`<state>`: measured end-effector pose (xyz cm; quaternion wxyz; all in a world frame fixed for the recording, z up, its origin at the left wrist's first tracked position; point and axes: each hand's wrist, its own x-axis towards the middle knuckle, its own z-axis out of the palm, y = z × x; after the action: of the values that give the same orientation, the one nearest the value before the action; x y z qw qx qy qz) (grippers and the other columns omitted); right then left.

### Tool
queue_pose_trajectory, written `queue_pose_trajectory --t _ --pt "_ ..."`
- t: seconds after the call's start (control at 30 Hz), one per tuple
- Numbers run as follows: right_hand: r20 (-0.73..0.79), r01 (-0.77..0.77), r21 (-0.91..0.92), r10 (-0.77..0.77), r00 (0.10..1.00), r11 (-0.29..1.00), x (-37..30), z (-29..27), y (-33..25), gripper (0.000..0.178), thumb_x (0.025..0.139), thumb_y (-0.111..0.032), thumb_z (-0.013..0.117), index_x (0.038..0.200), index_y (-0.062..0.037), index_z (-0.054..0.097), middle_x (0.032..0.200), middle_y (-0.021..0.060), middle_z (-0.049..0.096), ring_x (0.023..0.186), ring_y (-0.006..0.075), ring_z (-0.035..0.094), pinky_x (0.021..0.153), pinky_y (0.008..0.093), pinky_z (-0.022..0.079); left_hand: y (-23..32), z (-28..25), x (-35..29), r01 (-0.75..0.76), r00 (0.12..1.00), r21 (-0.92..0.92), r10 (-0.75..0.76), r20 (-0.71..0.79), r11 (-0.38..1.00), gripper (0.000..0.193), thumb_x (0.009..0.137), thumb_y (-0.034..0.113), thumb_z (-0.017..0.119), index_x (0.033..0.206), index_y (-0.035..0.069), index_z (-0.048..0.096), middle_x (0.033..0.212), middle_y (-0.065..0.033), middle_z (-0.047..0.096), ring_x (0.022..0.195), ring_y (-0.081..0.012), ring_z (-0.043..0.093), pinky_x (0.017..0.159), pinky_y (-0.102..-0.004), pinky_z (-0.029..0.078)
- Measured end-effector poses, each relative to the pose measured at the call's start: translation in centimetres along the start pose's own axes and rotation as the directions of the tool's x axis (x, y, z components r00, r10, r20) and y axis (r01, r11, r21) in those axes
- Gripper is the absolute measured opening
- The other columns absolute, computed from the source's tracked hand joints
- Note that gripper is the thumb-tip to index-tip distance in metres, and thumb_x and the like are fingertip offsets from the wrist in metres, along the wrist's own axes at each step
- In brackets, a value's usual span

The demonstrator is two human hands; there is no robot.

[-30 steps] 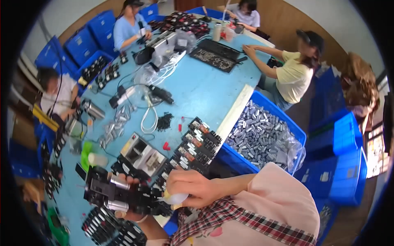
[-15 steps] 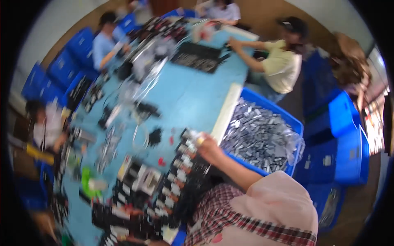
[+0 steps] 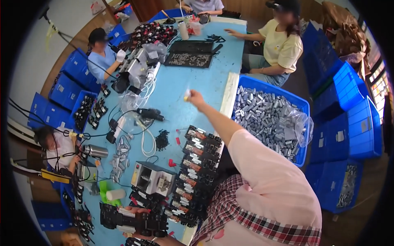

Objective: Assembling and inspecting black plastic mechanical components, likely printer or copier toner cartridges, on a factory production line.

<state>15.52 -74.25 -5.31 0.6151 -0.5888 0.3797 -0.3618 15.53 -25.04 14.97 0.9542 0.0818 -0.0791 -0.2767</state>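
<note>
At the lower left, my left hand point(image 3: 138, 210) is wrapped round a black toy vehicle chassis point(image 3: 152, 223) with wheels and a silvery cylinder across it. My right arm reaches out over the blue table. Its hand point(image 3: 196, 101) is closed in a pinch on a small white-and-yellow object point(image 3: 187, 96), whose kind I cannot make out. Between my arms runs a row of similar black chassis point(image 3: 191, 166) bearing silver and copper-coloured parts. Beside that row stands a grey-white bench machine point(image 3: 154, 179).
A blue bin point(image 3: 305, 135) of silvery metal pieces stands right of the table point(image 3: 180, 82). Cables, a black power tool point(image 3: 151, 114), a pile of small black parts point(image 3: 162, 140) and a black tray point(image 3: 188, 47) lie on the table. Several people sit around it; blue crates point(image 3: 344, 135) are stacked at right.
My right hand has moved away from the row of chassis, farther out over the table, still pinching the small object. My left hand stays at the lower left with the chassis. The view has shifted.
</note>
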Motion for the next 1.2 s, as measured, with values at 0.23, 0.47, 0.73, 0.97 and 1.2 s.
queue_pose_trajectory --t 0.23,0.47,0.73,0.97,1.2 --pt "-0.248 0.154 -0.146 -0.187 0.951 0.977 5.0 -12.7 -2.3 0.025 0.068 -0.007 0.067 0.091 -0.0052 0.060 0.081 0.0017 0.061 0.072 0.0095 0.053 0.064 0.0263 0.044 2.8 -0.8 -0.9 -0.086 0.996 0.026 0.086 -0.017 0.996 0.083 0.067 0.025 0.073 0.133 0.007 0.025 0.124 -0.0127 0.038 0.109 -0.0253 0.043 0.095 -0.0405 0.033" --pt "-0.098 0.250 -0.347 -0.299 0.949 0.904 4.6 -18.5 -3.1 0.025 0.074 -0.006 0.065 0.098 -0.0049 0.059 0.089 0.0020 0.061 0.081 0.0097 0.055 0.073 0.0246 0.044 7.4 -1.9 -2.3 -0.244 0.968 0.101 0.248 -0.025 0.964 0.091 0.058 0.023 0.078 0.132 0.007 0.028 0.122 -0.0112 0.040 0.106 -0.0229 0.043 0.091 -0.0375 0.034" --pt "0.423 0.374 -0.516 -0.150 0.894 0.771 -10.9 0.7 -3.7 0.033 0.072 -0.011 0.068 0.103 -0.0054 0.058 0.077 0.0030 0.062 0.068 0.0083 0.055 0.061 0.0238 0.046 8.3 -1.1 -4.1 -0.391 0.919 0.035 0.389 0.060 0.920 0.095 0.053 0.017 0.082 0.128 0.001 0.026 0.121 -0.0123 0.038 0.105 -0.0237 0.043 0.094 -0.0381 0.033" --pt "0.807 0.689 -0.345 -0.173 0.564 0.637 -16.2 11.2 5.6 0.025 0.067 -0.011 0.065 0.092 -0.0101 0.061 0.093 0.0093 0.061 0.083 0.0288 0.059 0.073 0.0363 0.048 7.4 -1.1 -5.1 -0.420 0.904 0.090 0.425 -0.048 0.903 0.097 0.051 0.011 0.082 0.130 0.002 0.026 0.122 -0.0117 0.039 0.108 -0.0243 0.043 0.096 -0.0379 0.033" --pt "0.842 0.765 -0.407 -0.119 0.526 0.500 -15.0 12.0 8.2 0.034 0.069 -0.005 0.052 0.103 -0.0111 0.055 0.099 0.0122 0.056 0.090 0.0299 0.056 0.077 0.0389 0.047 12.9 -7.9 -8.3 -0.376 0.916 -0.020 0.369 -0.159 0.926 0.087 0.061 0.024 0.076 0.131 0.006 0.028 0.123 -0.0115 0.039 0.106 -0.0243 0.043 0.091 -0.0373 0.034"
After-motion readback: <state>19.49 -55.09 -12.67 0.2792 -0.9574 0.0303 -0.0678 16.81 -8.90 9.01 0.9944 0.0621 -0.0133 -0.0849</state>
